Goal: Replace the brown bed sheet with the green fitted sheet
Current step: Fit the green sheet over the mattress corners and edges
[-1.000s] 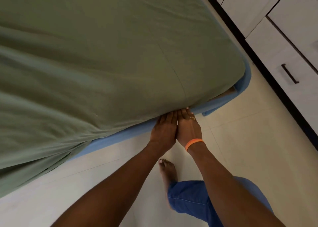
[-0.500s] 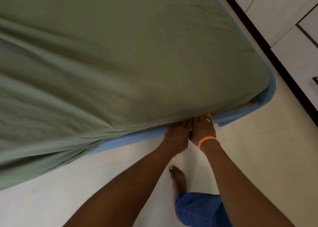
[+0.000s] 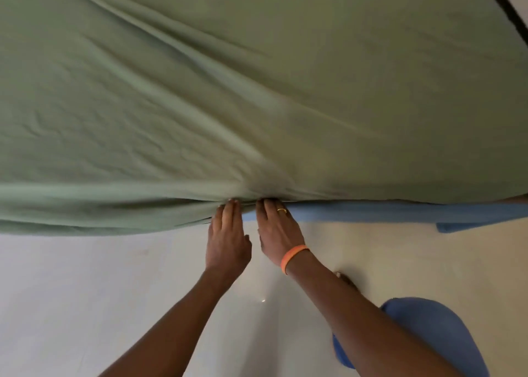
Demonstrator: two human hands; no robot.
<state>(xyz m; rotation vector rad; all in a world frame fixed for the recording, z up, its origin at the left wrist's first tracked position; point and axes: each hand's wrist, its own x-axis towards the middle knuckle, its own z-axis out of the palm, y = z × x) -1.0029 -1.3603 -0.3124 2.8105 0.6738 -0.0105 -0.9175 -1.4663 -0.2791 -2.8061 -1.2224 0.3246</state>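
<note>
Both hands sit side by side in the lower middle of the frame, palms down, fingers straight and pushed in under the bed edge. The left hand (image 3: 227, 241) has its fingertips tucked against the hem of the green fitted sheet (image 3: 257, 90), flat rather than clenched; can't tell if it's actually pinching any cloth under there. Same deal with the right hand (image 3: 278, 231), just beside it but not touching, with a ring (image 3: 282, 210) on one finger and an orange wristband (image 3: 294, 258) on the wrist. The sheet fills the whole top of the frame, wrinkles fanning out from where the fingers go in, and it hangs loose lower left. To the right, a blue mattress edge (image 3: 400, 212) shows uncovered below the green. Pale floor (image 3: 85, 291) underneath, blue trouser leg (image 3: 423, 336) and a bare foot (image 3: 347, 281) lower right.
</note>
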